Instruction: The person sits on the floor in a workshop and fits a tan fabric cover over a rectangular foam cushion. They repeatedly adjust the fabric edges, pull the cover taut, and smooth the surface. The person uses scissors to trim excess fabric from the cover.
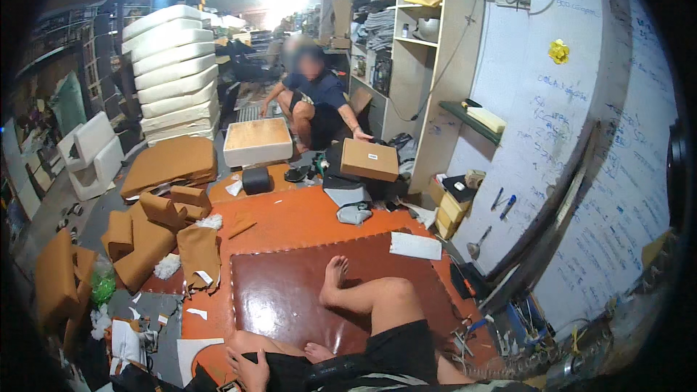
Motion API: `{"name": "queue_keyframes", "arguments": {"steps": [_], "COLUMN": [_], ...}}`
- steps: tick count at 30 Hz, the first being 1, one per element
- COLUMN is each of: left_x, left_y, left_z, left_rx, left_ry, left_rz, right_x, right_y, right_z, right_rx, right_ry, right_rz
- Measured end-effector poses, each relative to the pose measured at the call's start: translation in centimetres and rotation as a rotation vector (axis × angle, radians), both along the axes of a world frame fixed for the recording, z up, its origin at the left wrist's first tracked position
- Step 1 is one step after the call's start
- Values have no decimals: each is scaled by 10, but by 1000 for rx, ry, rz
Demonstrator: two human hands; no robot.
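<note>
Fingers spread, a seated person's left hand [249, 372] rests on a leg [245, 339] near a glossy maroon mat [279, 283]; the right hand's state cannot be told. A flat white piece [188, 353], curved along one edge, lies left of the mat. Beyond the mat, a co-worker's hand [361, 134] touches a cardboard box [363, 168].

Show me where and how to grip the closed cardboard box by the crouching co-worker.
The cardboard box is probably best taken with both hands, one on each short end, coming from the camera wearer's side. It is a low, flat-sided rectangle with a long side facing the wearer, and the co-worker's hand is at its far edge. Whether it is heavy cannot be told.
</note>
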State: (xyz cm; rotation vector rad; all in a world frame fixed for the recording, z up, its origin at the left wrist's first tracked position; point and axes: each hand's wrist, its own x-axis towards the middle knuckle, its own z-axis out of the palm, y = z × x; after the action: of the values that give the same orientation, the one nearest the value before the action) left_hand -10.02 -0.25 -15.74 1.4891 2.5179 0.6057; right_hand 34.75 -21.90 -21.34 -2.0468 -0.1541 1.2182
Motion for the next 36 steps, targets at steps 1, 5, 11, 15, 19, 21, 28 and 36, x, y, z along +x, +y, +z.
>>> {"name": "queue_keyframes", "arguments": {"steps": [1,5,11,15,19,21,28,36], "left_x": [-7,-16,-21,-19,-31,-34,-24,-22], "left_y": [4,-1,-2,7,22,52,60,78], "left_z": [-11,48,35,75,36,-37,19,33], "left_rx": [56,28,115,114,162,-84,-161,-265], "left_ry": [-39,-350,-401,-398,-295,83,88,160], "left_rz": [-4,-258,-296,-323,-347,-42,-287,-382], "right_x": [-1,12,56,19,3,-13,-7,22], "right_y": [4,2,25,86,133,168,246,306], "right_z": [5,20,45,129,184,206,226,182], "right_rx": [6,11,98,261,367,498,333,644], "right_ry": [-4,-35,-196,-401,-791,-872,-856,-153], "right_rz": [0,-71,-258,-178,-8,107,986,690]}}
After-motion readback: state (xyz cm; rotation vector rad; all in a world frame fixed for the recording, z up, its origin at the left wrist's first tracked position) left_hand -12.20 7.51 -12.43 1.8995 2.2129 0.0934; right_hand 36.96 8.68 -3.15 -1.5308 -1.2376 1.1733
